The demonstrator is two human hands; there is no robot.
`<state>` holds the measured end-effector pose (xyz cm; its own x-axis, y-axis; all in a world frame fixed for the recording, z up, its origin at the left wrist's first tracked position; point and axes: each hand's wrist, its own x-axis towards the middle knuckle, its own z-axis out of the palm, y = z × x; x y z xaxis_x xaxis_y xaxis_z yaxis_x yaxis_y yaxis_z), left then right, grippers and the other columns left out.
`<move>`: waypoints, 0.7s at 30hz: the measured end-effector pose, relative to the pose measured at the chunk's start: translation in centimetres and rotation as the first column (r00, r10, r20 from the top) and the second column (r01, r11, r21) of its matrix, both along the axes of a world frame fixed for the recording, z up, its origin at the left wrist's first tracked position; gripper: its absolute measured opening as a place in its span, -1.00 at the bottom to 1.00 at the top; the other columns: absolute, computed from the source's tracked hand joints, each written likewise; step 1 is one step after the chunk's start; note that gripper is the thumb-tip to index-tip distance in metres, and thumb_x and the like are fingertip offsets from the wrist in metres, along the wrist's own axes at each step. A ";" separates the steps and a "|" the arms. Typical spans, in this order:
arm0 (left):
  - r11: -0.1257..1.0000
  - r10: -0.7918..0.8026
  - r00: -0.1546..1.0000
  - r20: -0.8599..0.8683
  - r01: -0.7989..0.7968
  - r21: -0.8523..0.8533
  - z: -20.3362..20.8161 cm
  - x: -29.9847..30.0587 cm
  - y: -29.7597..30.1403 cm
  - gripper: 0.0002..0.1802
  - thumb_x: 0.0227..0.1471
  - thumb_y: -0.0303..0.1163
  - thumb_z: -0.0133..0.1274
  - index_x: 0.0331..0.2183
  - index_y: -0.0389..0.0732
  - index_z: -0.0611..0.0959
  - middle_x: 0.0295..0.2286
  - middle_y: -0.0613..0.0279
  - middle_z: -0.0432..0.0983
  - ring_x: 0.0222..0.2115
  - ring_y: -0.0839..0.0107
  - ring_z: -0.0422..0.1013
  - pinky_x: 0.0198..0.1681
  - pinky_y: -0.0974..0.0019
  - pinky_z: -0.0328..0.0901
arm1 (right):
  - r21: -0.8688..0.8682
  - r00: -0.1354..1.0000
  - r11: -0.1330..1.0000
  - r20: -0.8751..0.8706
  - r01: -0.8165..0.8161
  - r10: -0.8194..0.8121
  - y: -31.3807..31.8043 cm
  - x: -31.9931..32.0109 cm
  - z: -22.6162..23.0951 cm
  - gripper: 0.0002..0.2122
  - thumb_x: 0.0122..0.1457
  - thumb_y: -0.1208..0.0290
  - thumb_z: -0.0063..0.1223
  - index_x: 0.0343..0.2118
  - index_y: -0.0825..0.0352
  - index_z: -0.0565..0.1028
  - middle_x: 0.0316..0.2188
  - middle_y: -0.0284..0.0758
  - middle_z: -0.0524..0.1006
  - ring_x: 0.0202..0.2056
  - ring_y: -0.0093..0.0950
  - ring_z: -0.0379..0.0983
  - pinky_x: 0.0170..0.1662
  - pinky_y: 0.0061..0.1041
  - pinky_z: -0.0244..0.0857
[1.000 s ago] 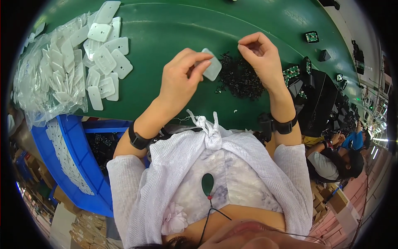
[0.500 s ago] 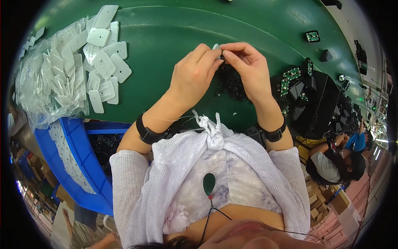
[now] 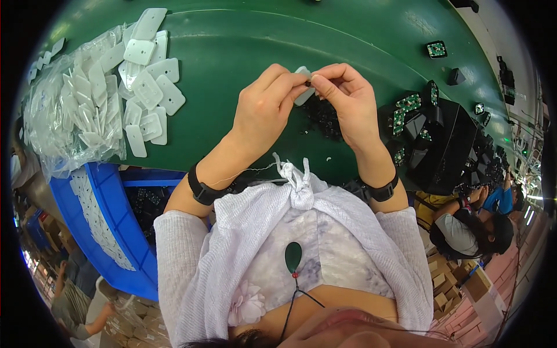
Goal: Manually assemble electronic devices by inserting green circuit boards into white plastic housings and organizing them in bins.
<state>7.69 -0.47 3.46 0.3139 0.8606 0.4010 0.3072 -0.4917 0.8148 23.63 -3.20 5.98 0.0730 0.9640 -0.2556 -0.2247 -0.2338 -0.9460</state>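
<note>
Over the green table (image 3: pixel 214 87), both hands meet at their fingertips. A pale, translucent plastic plate (image 3: pixel 303 97) shows behind and below the fingertips of my left hand (image 3: pixel 261 110), which is closed on it. A tiny black part (image 3: pixel 308 83) shows where the two hands meet. My right hand (image 3: pixel 354 101) pinches at this part with thumb and forefinger; its exact shape is too small to tell. Just below the fingers lies a loose pile of small black parts (image 3: pixel 325 119), partly covered by my right hand.
Many similar plates (image 3: pixel 148 90) spill from a clear plastic bag (image 3: pixel 43 124) at the left. Blue bins (image 3: pixel 125 232) stand below the table's left edge. Black housings and green circuit boards (image 3: pixel 409 102) lie at the right. Another person (image 3: pixel 464 229) sits beyond, lower right.
Both hands have dropped slightly toward me. More of the plate shows below the fingertips, and the black part is now visible between them.
</note>
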 end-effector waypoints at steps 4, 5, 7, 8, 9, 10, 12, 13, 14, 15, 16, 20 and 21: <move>0.999 0.002 0.999 0.044 0.000 -0.040 0.1 -0.5 -0.2 -0.90 -0.05 -0.62 0.11 -0.39 -0.27 0.61 -0.49 0.18 0.44 -0.59 0.32 0.43 -0.55 0.37 0.33 | 0.084 0.984 0.996 0.175 -0.042 0.026 -0.3 -0.1 -0.3 -0.89 0.14 0.52 0.14 -0.30 0.42 0.50 -0.36 -0.42 0.50 -0.38 -0.67 0.38 -0.27 -0.70 0.26; 0.999 0.006 0.999 0.039 -0.005 -0.039 0.2 -0.8 -0.5 -0.90 -0.05 -0.62 0.11 -0.39 -0.27 0.61 -0.49 0.18 0.44 -0.59 0.32 0.43 -0.55 0.37 0.33 | 0.110 0.965 0.990 0.256 -0.089 0.058 -0.4 0.0 -0.3 -0.89 0.13 0.52 0.14 -0.31 0.41 0.51 -0.38 -0.42 0.49 -0.39 -0.67 0.36 -0.29 -0.70 0.25; 0.934 0.005 0.986 0.166 0.054 -0.352 0.5 -1.4 -1.0 -0.80 0.01 -0.67 0.02 -0.25 -0.29 0.57 -0.47 0.18 0.46 -0.54 0.40 0.48 -0.50 0.40 0.37 | 0.135 0.939 0.981 0.332 -0.139 0.087 -0.4 -0.3 0.0 -0.89 0.13 0.51 0.15 -0.32 0.41 0.52 -0.39 -0.42 0.48 -0.41 -0.68 0.34 -0.31 -0.71 0.23; 0.936 0.008 0.987 0.163 0.050 -0.350 0.4 -1.5 -1.0 -0.80 0.01 -0.67 0.02 -0.25 -0.29 0.57 -0.47 0.18 0.46 -0.54 0.40 0.48 -0.50 0.40 0.37 | 0.151 0.895 0.975 0.439 -0.162 0.081 -0.3 -0.5 0.6 -0.91 0.11 0.52 0.16 -0.34 0.40 0.53 -0.41 -0.43 0.47 -0.43 -0.69 0.33 -0.34 -0.71 0.21; 0.877 0.084 0.940 0.330 0.088 -0.473 0.2 -1.6 -1.1 -0.75 0.04 -0.67 -0.02 -0.17 -0.32 0.51 -0.45 0.18 0.48 -0.49 0.41 0.49 -0.45 0.42 0.40 | 0.164 0.839 0.969 0.540 -0.187 0.071 -0.2 -0.8 0.8 -0.92 0.09 0.52 0.17 -0.36 0.39 0.53 -0.43 -0.44 0.46 -0.44 -0.70 0.32 -0.38 -0.71 0.18; 0.803 0.181 0.862 0.473 0.148 -0.577 0.0 -1.7 -1.2 -0.69 0.08 -0.68 -0.06 -0.09 -0.34 0.45 -0.42 0.17 0.50 -0.45 0.42 0.51 -0.39 0.43 0.43 | 0.168 0.840 0.967 0.537 -0.190 0.072 -0.1 -1.1 0.8 -0.92 0.09 0.52 0.17 -0.36 0.39 0.53 -0.43 -0.44 0.46 -0.44 -0.70 0.32 -0.38 -0.71 0.18; 0.781 0.139 0.869 0.476 0.199 -0.592 -0.1 -2.4 -1.0 -0.61 0.10 -0.67 -0.09 0.00 -0.39 0.34 -0.33 0.08 0.51 -0.39 0.37 0.53 -0.29 0.43 0.45 | 0.256 0.766 0.946 0.643 -0.199 -0.013 0.1 -1.7 0.7 -0.93 0.07 0.52 0.19 -0.41 0.37 0.53 -0.45 -0.46 0.44 -0.47 -0.71 0.30 -0.43 -0.71 0.12; 0.728 0.170 0.850 0.498 0.233 -0.645 0.0 -2.7 -1.0 -0.62 0.10 -0.67 -0.09 0.00 -0.40 0.34 -0.29 0.03 0.50 -0.39 0.37 0.53 -0.28 0.42 0.45 | 0.259 0.767 0.945 0.641 -0.199 -0.014 0.2 -1.9 0.5 -0.93 0.07 0.52 0.19 -0.41 0.37 0.53 -0.45 -0.46 0.44 -0.47 -0.71 0.30 -0.43 -0.71 0.12; 0.671 0.204 0.831 0.517 0.266 -0.692 0.1 -2.9 -1.1 -0.62 0.10 -0.67 -0.09 -0.01 -0.42 0.35 -0.24 -0.02 0.50 -0.38 0.37 0.53 -0.27 0.41 0.45 | 0.285 0.757 0.937 0.652 -0.201 -0.036 0.2 -2.2 0.2 -0.93 0.07 0.51 0.19 -0.41 0.36 0.53 -0.46 -0.46 0.44 -0.48 -0.71 0.29 -0.45 -0.71 0.11; 0.673 0.205 0.833 0.515 0.262 -0.692 0.1 -3.1 -1.1 -0.62 0.10 -0.67 -0.09 -0.01 -0.42 0.35 -0.24 -0.02 0.50 -0.38 0.37 0.53 -0.27 0.41 0.45 | 0.312 0.747 0.928 0.662 -0.203 -0.059 0.3 -2.4 0.1 -0.93 0.07 0.50 0.19 -0.42 0.36 0.53 -0.46 -0.46 0.43 -0.49 -0.71 0.29 -0.46 -0.70 0.09; 0.647 0.217 0.827 0.518 0.275 -0.711 0.2 -3.3 -1.0 -0.62 0.10 -0.67 -0.08 -0.01 -0.40 0.35 -0.27 0.00 0.49 -0.39 0.38 0.53 -0.27 0.41 0.45 | 0.315 0.750 0.927 0.659 -0.204 -0.059 0.3 -2.5 0.1 -0.93 0.07 0.50 0.19 -0.42 0.36 0.53 -0.46 -0.46 0.43 -0.49 -0.71 0.29 -0.46 -0.70 0.09; 0.784 0.212 0.797 0.565 0.206 -0.586 1.2 -2.8 -1.7 -0.72 0.09 -0.65 -0.03 -0.11 -0.34 0.46 -0.39 0.14 0.46 -0.44 0.41 0.51 -0.34 0.43 0.45 | 0.199 0.894 0.970 0.446 -0.143 0.041 0.0 -3.1 0.1 -0.92 0.13 0.49 0.15 -0.40 0.36 0.50 -0.47 -0.49 0.45 -0.46 -0.75 0.30 -0.42 -0.74 0.14; 0.786 0.213 0.798 0.563 0.203 -0.584 1.0 -2.9 -1.7 -0.72 0.09 -0.65 -0.03 -0.11 -0.34 0.46 -0.39 0.14 0.46 -0.44 0.41 0.51 -0.34 0.43 0.45 | 0.097 0.967 0.991 0.245 -0.097 0.071 -0.1 -3.2 0.0 -0.92 0.15 0.48 0.14 -0.40 0.36 0.49 -0.47 -0.51 0.45 -0.45 -0.77 0.30 -0.41 -0.76 0.15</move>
<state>4.80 -2.18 4.47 0.1976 0.9760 -0.0912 -0.3162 0.1516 0.9365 20.45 -3.28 5.96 0.0369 0.9901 -0.1354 0.0283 -0.1364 -0.9902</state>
